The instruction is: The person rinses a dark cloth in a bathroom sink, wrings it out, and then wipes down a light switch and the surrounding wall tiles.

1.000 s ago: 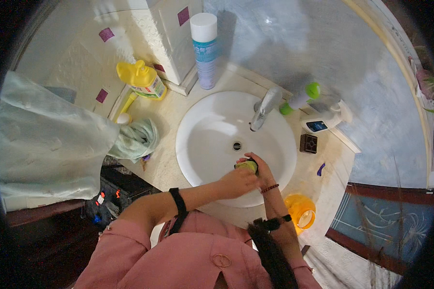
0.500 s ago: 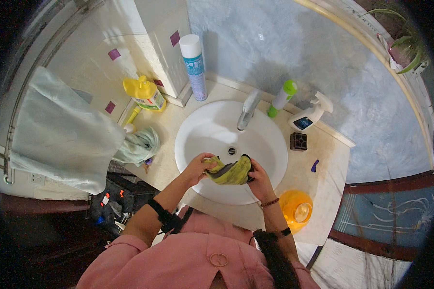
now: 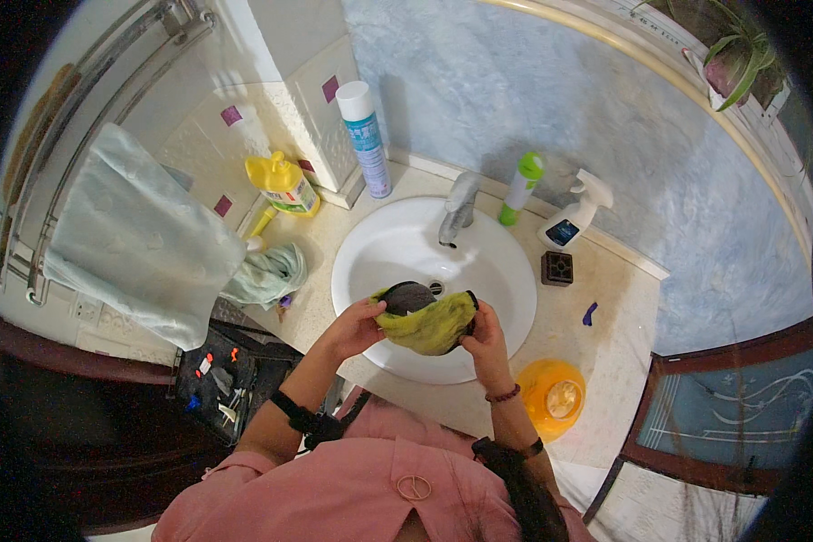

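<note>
Over the near half of the white oval sink (image 3: pixel 352 244), I hold up a yellow-green cloth (image 3: pixel 425 332) with a dark grey inner side and black edging. It curves open like a pouch or cap; its exact kind is unclear. My left hand (image 3: pixel 357 329) grips the left edge, thumb on the near face. At the right edge, my right hand (image 3: pixel 487 341) pinches the black trim. Behind the cloth lies the drain (image 3: pixel 436 288), partly covered, and the grey faucet (image 3: pixel 459 212) stands at the sink's back rim.
On the counter's left are a yellow pump jug (image 3: pixel 283 185), a spray can (image 3: pixel 366 140) and a bunched pale cloth (image 3: pixel 275 271). To the right stand a green-capped bottle (image 3: pixel 521 188), a white spray bottle (image 3: pixel 576 213), a dark square box (image 3: pixel 556 268) and an orange container (image 3: pixel 535 390).
The cloth has been spread wider and its grey inner side now shows more at the upper left. Both hands still hold its ends. The view has shifted slightly.
</note>
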